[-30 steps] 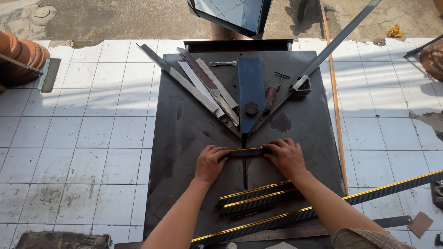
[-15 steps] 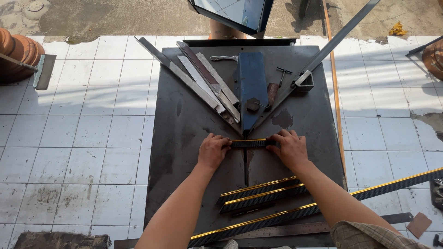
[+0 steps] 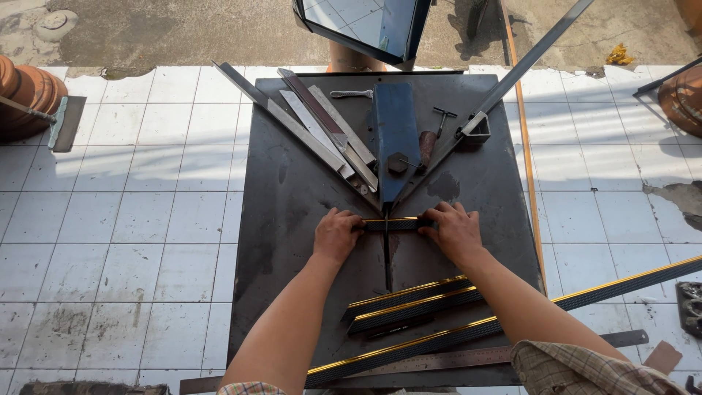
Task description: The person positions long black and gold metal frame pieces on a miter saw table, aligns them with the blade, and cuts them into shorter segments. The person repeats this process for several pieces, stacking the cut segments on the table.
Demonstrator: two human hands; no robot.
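Observation:
My left hand (image 3: 337,235) and my right hand (image 3: 456,230) each grip one end of a short black bar with a gold edge (image 3: 392,224). The bar lies crosswise on a dark metal work plate (image 3: 292,219), just below the point where two long metal rails meet in a V. A blue flat plate (image 3: 395,139) lies between the rails, pointing at the bar. Nearer to me lie two short black-and-gold strips (image 3: 409,301) and one long one (image 3: 439,344).
Grey flat bars (image 3: 322,135) lie along the left rail. A small T-handled tool (image 3: 441,117) and a square tube end (image 3: 475,128) sit by the right rail. A steel ruler (image 3: 468,358) lies at the plate's near edge. White floor tiles surround the plate; clay pots (image 3: 25,95) stand far left.
Both hands have pushed the short bar away from me, up toward the tip of the V. The other strips have stayed in place.

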